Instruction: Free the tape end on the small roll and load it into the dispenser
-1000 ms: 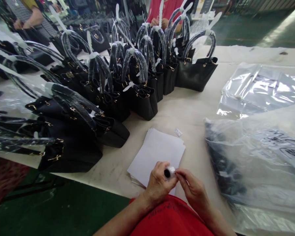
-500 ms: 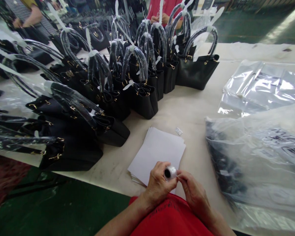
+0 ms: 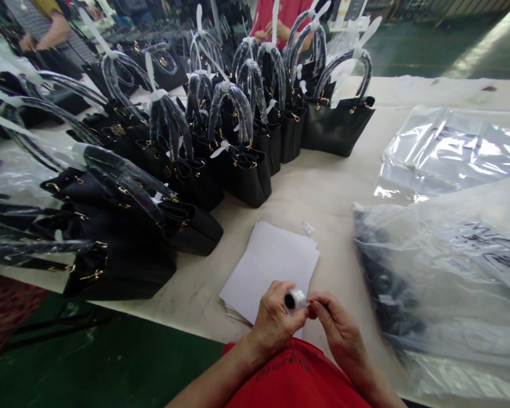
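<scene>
Pale table [image 3: 318,187], lightly smudged, running across the view; green floor [image 3: 153,357] below its near edge and again beyond its far side, a bright streak of light on it at upper right. Two other people clear enough to count: one in a red top [image 3: 287,20] across the table, one in a grey patterned top [image 3: 28,22] at upper left. Black handbags [image 3: 340,127]: at least ten, crowded on the table's left and centre, handles wrapped in clear film and bound with white ties. One stack of white paper [image 3: 276,252], edges uneven; one small white packet [image 3: 307,228] just beyond its far corner. To the right, one pile of clear sleeves [image 3: 454,144], and nearer, one large plastic bag [image 3: 446,283] with dark contents and black handwriting. One white roll, dark-cored [image 3: 298,296], above the stack's near end, gripped by the left hand [image 3: 276,314]. Right hand [image 3: 338,326] beside it, thumb and forefinger closed in a pinch at the roll's side; a reddish bit shows there, perhaps held, too small to name.
</scene>
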`<action>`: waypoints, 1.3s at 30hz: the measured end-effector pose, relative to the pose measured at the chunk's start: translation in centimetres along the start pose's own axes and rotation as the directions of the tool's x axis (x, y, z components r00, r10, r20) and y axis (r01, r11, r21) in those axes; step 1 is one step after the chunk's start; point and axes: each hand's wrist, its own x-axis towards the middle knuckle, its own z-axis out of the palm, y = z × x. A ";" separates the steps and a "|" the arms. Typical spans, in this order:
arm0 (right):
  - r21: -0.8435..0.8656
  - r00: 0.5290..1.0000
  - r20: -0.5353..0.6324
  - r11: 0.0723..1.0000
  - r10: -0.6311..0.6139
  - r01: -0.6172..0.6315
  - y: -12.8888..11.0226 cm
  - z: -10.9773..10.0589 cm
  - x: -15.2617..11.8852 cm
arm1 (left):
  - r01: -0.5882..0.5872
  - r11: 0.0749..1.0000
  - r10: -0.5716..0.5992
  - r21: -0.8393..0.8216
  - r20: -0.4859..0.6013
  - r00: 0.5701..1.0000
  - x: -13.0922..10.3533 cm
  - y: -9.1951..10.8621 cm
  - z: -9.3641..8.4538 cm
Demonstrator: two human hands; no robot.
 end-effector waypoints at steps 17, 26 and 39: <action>0.235 0.990 0.008 0.962 0.143 -0.141 0.4 0.0 0.2 | -0.076 0.997 0.075 0.009 0.034 0.997 0.1 0.3 -0.4; 0.352 0.857 0.135 0.784 0.497 -0.511 -0.3 -0.1 1.0 | -0.293 0.951 0.297 0.095 -0.035 0.954 -0.4 -0.6 0.1; 0.295 0.941 0.046 0.895 0.336 -0.334 0.8 0.3 0.4 | -0.171 0.985 0.171 -0.032 -0.022 0.985 0.1 -0.3 -0.1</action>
